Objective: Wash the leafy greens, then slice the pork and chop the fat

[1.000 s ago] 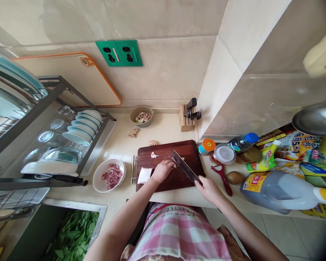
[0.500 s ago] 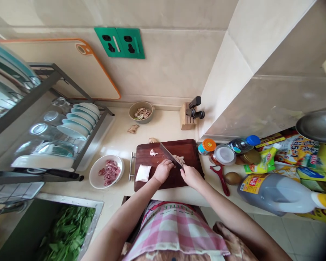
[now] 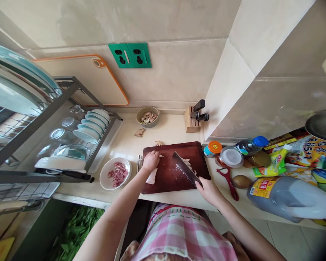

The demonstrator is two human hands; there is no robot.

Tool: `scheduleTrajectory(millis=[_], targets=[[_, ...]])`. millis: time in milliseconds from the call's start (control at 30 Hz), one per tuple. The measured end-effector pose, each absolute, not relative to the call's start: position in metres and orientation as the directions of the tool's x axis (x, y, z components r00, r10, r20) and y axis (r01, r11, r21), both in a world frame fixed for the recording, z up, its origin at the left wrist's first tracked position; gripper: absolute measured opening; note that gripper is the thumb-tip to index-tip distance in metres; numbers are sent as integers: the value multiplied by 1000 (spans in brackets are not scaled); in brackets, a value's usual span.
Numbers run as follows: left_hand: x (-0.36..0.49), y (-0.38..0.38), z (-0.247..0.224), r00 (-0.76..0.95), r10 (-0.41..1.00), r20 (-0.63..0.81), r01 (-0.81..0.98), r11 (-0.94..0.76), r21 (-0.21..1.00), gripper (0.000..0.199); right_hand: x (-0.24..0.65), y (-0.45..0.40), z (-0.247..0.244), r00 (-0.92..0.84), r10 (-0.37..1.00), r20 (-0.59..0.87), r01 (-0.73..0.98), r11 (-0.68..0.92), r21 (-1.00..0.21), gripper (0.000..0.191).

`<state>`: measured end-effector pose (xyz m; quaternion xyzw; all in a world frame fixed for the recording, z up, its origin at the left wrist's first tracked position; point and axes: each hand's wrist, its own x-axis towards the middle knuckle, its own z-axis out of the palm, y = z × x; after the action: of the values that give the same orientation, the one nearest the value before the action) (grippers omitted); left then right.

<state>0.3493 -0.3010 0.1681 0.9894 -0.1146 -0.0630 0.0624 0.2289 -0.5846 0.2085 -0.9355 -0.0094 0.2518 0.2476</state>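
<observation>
On the dark wooden cutting board, my right hand grips the handle of a kitchen knife, blade slanting toward the board's far left. Thin pale slices lie along the blade's right side, and small wet crumbs are scattered to its left. My left hand is at the board's left side, fingers closed around a small pale piece, garlic-like, mostly hidden with just a tip showing. Below that hand lies a white slab, partly covered by the wrist.
A white bowl of sliced raw meat stands left of the board. Behind are a bowl of mushroom slices, ginger pieces and a knife block. Jars, a red peeler and a large jug crowd the right; a dish rack stands left.
My left hand has left the slices by the blade and moved left and away from me onto the small pale piece. The knife stays in my right hand. The view has shifted slightly.
</observation>
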Motion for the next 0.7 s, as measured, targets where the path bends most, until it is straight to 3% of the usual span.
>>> scheduleTrajectory(millis=[100,200,267,700], targets=[[346,-321,169,958,-259,-121,-228,-949,219,15,229,-588,203,885,96,-456,-142,-876,-460,26],[326,-346,168,867,-494,-66,-435,-814,386,14,227,-592,200,884,101,-456,-149,-864,-480,26],[310,-360,165,805,-593,-24,-526,-731,434,17,226,-593,200,883,100,-459,-153,-863,-482,26],[292,-374,152,816,-576,42,-550,-752,363,17,221,-592,226,808,183,-560,-74,-912,-404,26]])
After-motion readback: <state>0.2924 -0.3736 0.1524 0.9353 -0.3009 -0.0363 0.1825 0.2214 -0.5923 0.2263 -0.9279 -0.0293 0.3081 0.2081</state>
